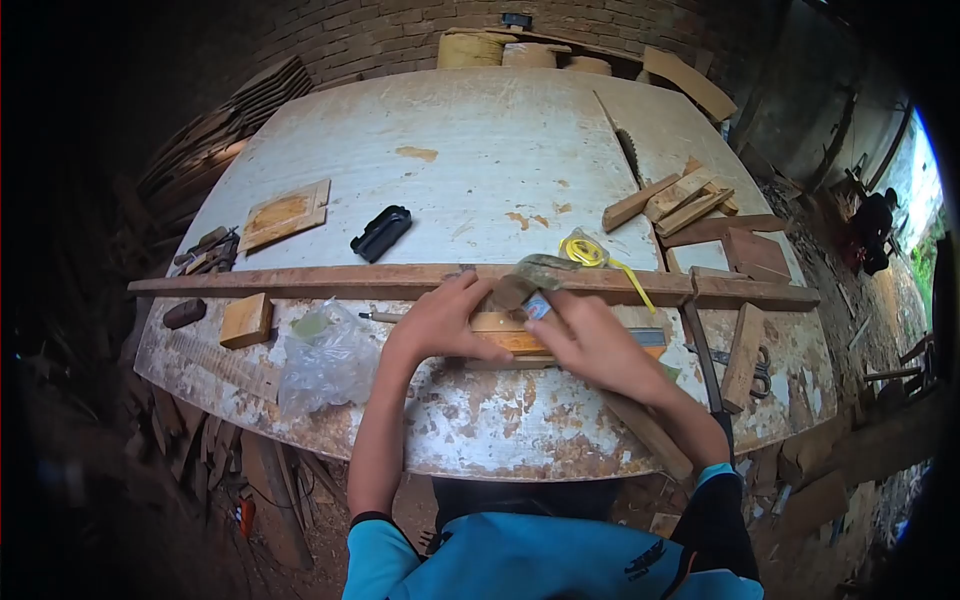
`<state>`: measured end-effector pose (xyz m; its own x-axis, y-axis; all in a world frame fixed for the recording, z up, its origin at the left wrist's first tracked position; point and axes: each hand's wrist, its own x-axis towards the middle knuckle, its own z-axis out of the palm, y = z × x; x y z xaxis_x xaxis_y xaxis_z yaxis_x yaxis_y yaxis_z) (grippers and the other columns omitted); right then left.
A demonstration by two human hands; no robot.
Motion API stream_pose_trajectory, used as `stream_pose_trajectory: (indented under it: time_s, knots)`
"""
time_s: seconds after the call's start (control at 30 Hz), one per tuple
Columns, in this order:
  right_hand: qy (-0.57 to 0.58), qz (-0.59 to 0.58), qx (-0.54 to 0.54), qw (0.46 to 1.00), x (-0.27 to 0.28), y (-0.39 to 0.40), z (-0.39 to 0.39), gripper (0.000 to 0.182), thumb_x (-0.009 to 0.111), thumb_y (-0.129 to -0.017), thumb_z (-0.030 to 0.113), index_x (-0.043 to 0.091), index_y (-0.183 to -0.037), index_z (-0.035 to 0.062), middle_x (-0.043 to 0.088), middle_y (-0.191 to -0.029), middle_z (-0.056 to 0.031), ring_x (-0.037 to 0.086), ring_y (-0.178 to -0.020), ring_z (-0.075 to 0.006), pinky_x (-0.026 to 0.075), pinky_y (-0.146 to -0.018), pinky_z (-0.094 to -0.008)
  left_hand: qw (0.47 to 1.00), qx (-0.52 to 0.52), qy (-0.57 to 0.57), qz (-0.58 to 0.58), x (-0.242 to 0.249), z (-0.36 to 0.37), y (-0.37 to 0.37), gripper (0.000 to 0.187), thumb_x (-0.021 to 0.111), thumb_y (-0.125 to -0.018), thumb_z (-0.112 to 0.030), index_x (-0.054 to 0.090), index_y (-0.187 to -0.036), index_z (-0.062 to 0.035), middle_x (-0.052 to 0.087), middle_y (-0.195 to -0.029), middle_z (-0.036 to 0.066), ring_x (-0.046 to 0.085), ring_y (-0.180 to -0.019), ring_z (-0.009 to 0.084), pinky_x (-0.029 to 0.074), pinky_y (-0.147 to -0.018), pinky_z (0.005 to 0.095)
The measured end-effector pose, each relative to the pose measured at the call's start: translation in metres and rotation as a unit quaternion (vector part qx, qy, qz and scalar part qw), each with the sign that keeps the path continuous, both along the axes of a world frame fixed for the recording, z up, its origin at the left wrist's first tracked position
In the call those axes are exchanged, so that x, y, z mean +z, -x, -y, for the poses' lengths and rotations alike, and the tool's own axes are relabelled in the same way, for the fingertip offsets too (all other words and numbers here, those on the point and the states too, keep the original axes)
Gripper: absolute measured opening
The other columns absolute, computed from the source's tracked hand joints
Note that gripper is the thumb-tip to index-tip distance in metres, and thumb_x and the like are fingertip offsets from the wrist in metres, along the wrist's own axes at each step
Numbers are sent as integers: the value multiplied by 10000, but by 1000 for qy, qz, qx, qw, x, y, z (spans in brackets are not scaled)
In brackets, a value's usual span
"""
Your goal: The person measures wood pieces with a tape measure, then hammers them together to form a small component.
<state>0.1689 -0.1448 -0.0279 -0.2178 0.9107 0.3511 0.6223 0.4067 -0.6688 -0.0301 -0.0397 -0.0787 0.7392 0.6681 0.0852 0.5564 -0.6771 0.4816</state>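
My right hand [610,345] is wrapped round the wooden handle [648,437] of a hammer, whose head [530,280], blurred, is above the work near my left fingers. My left hand [450,318] grips a short wooden piece [515,342], thumb along its near side and fingers at its far side. This piece lies in front of a long wooden beam [360,281] that crosses the table. A pencil-like tool [378,317] lies by my left wrist. Just beyond the beam is a yellow tape measure [583,250] with its blade pulled out.
On the left of the worn table [480,430] are a clear plastic bag [330,365], a wood block [246,320] and a framed wooden panel [287,215]. A black case [381,233] lies behind the beam. Right are a saw blade [627,155], wood offcuts [675,195] and scissors [762,375].
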Motion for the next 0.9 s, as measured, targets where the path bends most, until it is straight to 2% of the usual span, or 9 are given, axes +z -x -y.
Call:
stream_pose_trajectory:
  time_s: [0.03, 0.07, 0.23, 0.47, 0.53, 0.57, 0.67, 0.83, 0.9]
  knots:
    - [26, 0, 6, 1000, -1, 2, -3, 323, 568, -869, 220, 530, -1041, -52, 623, -782, -159, 601, -684, -355, 473, -679, -396, 1000, 3, -4, -11, 2, -2, 2, 989, 753, -492, -607, 483, -1250, -33, 521, -1117, 187, 510, -1086, 337, 429, -908, 418]
    - [37, 3, 5, 999, 7, -2, 1, 287, 566, -873, 187, 547, -1026, -55, 622, -763, -141, 606, -648, -263, 480, -630, -347, 1000, 6, -2, -20, 6, -1, 1, 974, 755, -495, -594, 489, -1243, -31, 524, -1111, 183, 510, -1086, 339, 431, -908, 420]
    - [-24, -70, -40, 996, 41, -2, 33, 263, 570, -874, 118, 540, -1087, -33, 566, -721, -40, 536, -605, -66, 442, -523, -222, 999, 26, 18, -20, 5, 2, 3, 968, 752, -504, -569, 471, -1263, -37, 511, -1151, 168, 499, -1107, 330, 429, -913, 416]
    - [38, 15, 16, 999, -1, -5, 3, 315, 564, -886, 194, 549, -1081, -53, 603, -741, -195, 590, -602, -151, 452, -553, -291, 1000, 1, 5, -4, 6, 2, -1, 993, 758, -504, -585, 460, -1275, -36, 502, -1167, 190, 493, -1112, 348, 421, -922, 430]
    - [77, -18, 9, 997, 21, -6, 15, 320, 571, -881, 178, 545, -1105, -49, 599, -727, -174, 582, -601, -137, 449, -555, -278, 1000, 3, -29, -6, 7, 1, -1, 986, 764, -509, -578, 461, -1271, -30, 498, -1166, 207, 490, -1112, 361, 422, -922, 434]
    - [95, -37, 15, 995, 34, -5, 19, 324, 575, -879, 170, 543, -1117, -48, 598, -720, -164, 579, -600, -130, 447, -556, -271, 998, 16, 26, -54, 15, 2, -1, 974, 766, -513, -568, 463, -1264, -26, 501, -1161, 200, 492, -1110, 354, 423, -924, 427]
    - [0, -76, 1, 997, 45, -1, 31, 316, 586, -869, 133, 528, -1126, -42, 588, -752, -114, 552, -593, -96, 445, -547, -249, 999, 17, 23, -20, 8, 2, 4, 965, 769, -510, -563, 471, -1252, -23, 510, -1137, 183, 499, -1100, 338, 426, -921, 405]
    - [-64, -1, 13, 998, 3, -2, 8, 301, 576, -871, 134, 529, -1110, -42, 627, -884, -140, 602, -716, -186, 483, -648, -293, 999, 3, 37, -20, 9, 1, -1, 962, 773, -509, -552, 471, -1251, -20, 513, -1110, 169, 507, -1083, 326, 435, -895, 396]
    - [45, -27, 22, 998, 7, -1, 7, 315, 575, -859, 134, 531, -1102, -62, 618, -905, -223, 607, -818, -328, 475, -718, -363, 1000, -10, 1, 4, -2, -2, 1, 971, 775, -507, -549, 463, -1260, -21, 514, -1089, 160, 512, -1071, 322, 440, -880, 406]
